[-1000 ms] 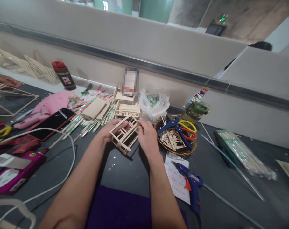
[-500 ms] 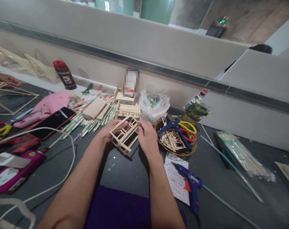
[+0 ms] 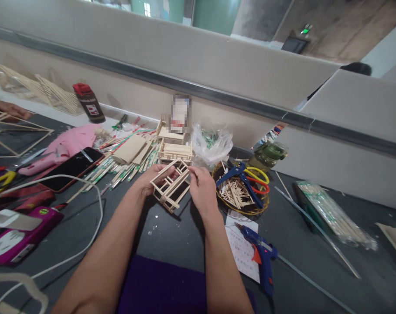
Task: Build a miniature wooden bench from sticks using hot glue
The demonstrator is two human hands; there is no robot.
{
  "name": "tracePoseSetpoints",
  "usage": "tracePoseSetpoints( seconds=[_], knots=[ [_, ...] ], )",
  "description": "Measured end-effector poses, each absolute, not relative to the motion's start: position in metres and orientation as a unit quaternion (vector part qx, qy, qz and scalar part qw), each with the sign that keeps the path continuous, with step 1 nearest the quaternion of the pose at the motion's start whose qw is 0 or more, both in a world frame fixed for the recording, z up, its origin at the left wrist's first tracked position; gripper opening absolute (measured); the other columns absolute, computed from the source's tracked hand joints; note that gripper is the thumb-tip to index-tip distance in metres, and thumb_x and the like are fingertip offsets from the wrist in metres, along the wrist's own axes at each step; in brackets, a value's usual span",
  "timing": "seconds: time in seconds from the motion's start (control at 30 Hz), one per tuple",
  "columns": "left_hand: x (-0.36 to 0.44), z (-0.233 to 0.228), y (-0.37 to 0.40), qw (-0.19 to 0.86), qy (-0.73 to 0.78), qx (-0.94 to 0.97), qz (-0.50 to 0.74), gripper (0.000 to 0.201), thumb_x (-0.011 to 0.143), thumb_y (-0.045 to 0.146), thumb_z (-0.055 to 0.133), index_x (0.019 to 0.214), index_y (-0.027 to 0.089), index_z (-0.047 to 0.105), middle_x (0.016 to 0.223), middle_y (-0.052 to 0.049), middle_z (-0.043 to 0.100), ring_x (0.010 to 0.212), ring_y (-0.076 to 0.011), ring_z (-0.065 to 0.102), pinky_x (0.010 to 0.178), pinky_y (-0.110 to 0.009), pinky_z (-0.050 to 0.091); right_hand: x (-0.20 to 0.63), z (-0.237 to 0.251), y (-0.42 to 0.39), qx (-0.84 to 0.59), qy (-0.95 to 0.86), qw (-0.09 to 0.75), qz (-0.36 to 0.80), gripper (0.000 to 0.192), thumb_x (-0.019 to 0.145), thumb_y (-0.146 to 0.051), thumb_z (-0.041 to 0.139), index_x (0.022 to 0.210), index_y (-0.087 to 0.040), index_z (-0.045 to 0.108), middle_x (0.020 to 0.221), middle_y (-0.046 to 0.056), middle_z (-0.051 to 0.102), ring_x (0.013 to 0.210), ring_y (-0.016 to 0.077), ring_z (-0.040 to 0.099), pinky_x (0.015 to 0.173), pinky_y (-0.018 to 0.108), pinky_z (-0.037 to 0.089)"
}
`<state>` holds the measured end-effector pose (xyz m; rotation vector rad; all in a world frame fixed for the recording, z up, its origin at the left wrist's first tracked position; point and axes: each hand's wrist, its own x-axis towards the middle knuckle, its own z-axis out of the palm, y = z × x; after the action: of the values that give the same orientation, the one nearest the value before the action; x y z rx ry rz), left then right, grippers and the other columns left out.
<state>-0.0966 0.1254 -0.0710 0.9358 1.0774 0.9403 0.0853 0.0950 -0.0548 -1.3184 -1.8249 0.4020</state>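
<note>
A: Stick frame (image 3: pixel 171 187), where?
B: Centre of the picture, tilted, between both hands. Whether its lower corner meets the bench (image 3: pixel 173 240), cannot tell.

A: State of the grip?
B: Left hand (image 3: pixel 148 179) closed round the frame's left side, thumb over the sticks. Right hand (image 3: pixel 203 188) in a narrow pinch at the frame's upper right corner.

A: Edges?
B: Far side tight. A small stick model (image 3: pixel 175 150) stands just behind, a plastic bag (image 3: pixel 214 146) to the right of it. Right side tight too: basket (image 3: pixel 266 206) rim just beside the right hand, a blue tool (image 3: pixel 249 185) lying across it over short stick pieces (image 3: pixel 235 195).

A: Room lower down?
B: A strip of dark bench, flecked white, runs between the forearms to purple cloth (image 3: pixel 165 285) at the bottom edge. Right of the right forearm, a glue gun (image 3: pixel 266 264) lies partly over a marked sheet (image 3: pixel 240 255).

A: Left?
B: White cable (image 3: pixel 101 209) loops near the left forearm and crosses a black phone (image 3: pixel 75 168).

A: Widest stretch?
B: Lower right of the frame. Dark bench shows well apart from the hands, below a clear rod (image 3: pixel 319 232) and a wrapped stick bundle (image 3: pixel 335 213).
</note>
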Motion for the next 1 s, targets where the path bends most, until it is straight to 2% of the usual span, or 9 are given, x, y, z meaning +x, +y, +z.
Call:
tracePoseSetpoints(
  seconds=[0.17, 0.37, 1.0],
  knots=[
    [-0.0965, -0.0714, 0.1255, 0.663, 0.467, 0.41, 0.417, 0.046, 0.057, 0.051, 0.084, 0.073, 0.01, 0.07, 0.07, -0.006, 0.067, 0.058, -0.012, 0.059, 0.057, -0.023, 0.045, 0.0843, -0.0516, 0.093, -0.507, -0.742, 0.408, 0.161, 0.035, 0.086, -0.006, 0.044, 0.1, -0.023, 0.071, 0.097, 0.006, 0.064, 0.095, 0.0199, 0.06, 0.087, 0.032, 0.049],
    [-0.0956, -0.0704, 0.1246, 0.657, 0.476, 0.411, 0.416, 0.046, 0.058, 0.052, 0.084, 0.071, 0.011, 0.069, 0.066, -0.004, 0.065, 0.055, -0.0119, 0.058, 0.054, -0.023, 0.044, 0.0795, -0.0487, 0.0907, -0.514, -0.76, 0.371, 0.148, 0.046, 0.08, 0.0, 0.041, 0.105, -0.024, 0.071, 0.105, 0.008, 0.059, 0.103, 0.0217, 0.054, 0.09, 0.035, 0.047],
    [-0.095, -0.0723, 0.1262, 0.65, 0.471, 0.429, 0.415, 0.047, 0.059, 0.054, 0.082, 0.071, 0.011, 0.067, 0.062, -0.003, 0.063, 0.052, -0.0108, 0.055, 0.051, -0.022, 0.041, 0.0788, -0.0502, 0.0914, -0.506, -0.762, 0.373, 0.155, 0.041, 0.081, -0.002, 0.044, 0.101, -0.023, 0.073, 0.102, 0.008, 0.057, 0.102, 0.0216, 0.052, 0.089, 0.034, 0.046]
  ],
)
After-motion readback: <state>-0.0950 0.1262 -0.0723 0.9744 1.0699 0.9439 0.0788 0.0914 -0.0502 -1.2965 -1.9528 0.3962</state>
